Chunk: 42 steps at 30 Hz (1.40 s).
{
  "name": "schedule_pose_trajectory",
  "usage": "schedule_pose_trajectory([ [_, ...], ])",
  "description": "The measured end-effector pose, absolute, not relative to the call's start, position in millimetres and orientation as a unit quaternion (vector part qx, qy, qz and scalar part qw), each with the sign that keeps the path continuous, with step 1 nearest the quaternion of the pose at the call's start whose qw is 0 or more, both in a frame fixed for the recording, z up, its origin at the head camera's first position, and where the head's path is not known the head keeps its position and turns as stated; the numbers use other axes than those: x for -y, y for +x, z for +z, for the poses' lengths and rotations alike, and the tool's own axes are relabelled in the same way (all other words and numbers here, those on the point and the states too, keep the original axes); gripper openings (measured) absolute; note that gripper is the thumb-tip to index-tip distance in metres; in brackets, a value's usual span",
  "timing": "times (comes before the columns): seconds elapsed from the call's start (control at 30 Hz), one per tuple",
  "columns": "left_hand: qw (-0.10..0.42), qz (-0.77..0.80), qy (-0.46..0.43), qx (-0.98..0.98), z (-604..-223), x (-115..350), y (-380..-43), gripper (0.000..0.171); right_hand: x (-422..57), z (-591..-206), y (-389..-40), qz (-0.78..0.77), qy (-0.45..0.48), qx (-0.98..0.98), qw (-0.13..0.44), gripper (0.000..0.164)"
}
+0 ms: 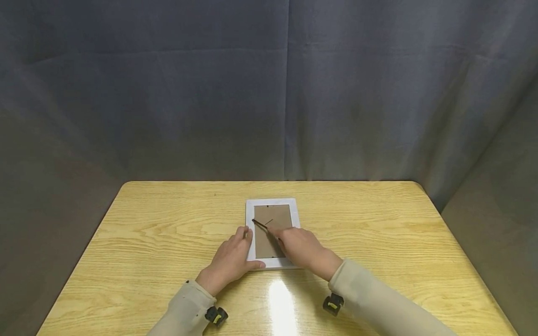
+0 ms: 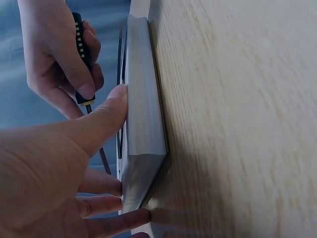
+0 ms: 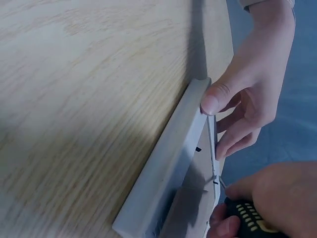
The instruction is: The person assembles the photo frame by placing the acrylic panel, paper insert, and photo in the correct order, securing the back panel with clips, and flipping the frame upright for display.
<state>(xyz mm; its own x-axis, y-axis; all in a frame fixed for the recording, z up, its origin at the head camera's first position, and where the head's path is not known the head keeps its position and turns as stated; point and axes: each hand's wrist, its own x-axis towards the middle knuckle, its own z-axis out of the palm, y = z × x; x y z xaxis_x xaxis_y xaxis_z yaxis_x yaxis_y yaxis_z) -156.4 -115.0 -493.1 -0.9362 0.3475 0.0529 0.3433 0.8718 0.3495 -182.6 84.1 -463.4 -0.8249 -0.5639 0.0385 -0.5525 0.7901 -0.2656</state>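
A white picture frame [image 1: 250,249] lies face down on the table, its brown backing board [image 1: 264,242] showing. Small dark tabs sit along the board's edges. My left hand [image 1: 229,259] grips the frame's near left corner, thumb on the near side and fingers along the left side. In my right hand [image 1: 301,245] is a screwdriver [image 2: 81,39] with a black, yellow-dotted handle. Its thin shaft slants across the board, the tip at the left inner edge of the frame. In the head view the right hand hides the handle and part of the frame's right side.
The wooden table [image 1: 168,224] runs out to both sides and beyond the frame. A grey curtain [image 1: 201,102] hangs behind its far edge and along the sides. Each wrist carries a small black strapped device [image 1: 333,304].
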Motion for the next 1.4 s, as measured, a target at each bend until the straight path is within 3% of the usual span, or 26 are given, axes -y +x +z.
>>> schedule_pose_trajectory([
  [0.27, 0.010, 0.181, 0.176, -0.968, -493, 115, -157, 0.099, -83, -463, -183, -0.105, -0.293, -0.950, -0.009, 0.039],
  [0.83, 0.010, 0.179, 0.177, -0.968, -494, 115, -157, 0.099, -74, -460, -180, -0.062, -0.284, -0.957, -0.008, 0.039],
  [1.2, 0.014, 0.182, 0.180, -0.967, -493, 112, -156, 0.098, -82, -462, -182, -0.124, -0.268, -0.954, 0.046, 0.038],
  [1.4, 0.015, 0.175, 0.175, -0.969, -492, 115, -157, 0.098, -83, -469, -180, -0.095, -0.288, -0.953, -0.010, 0.044],
])
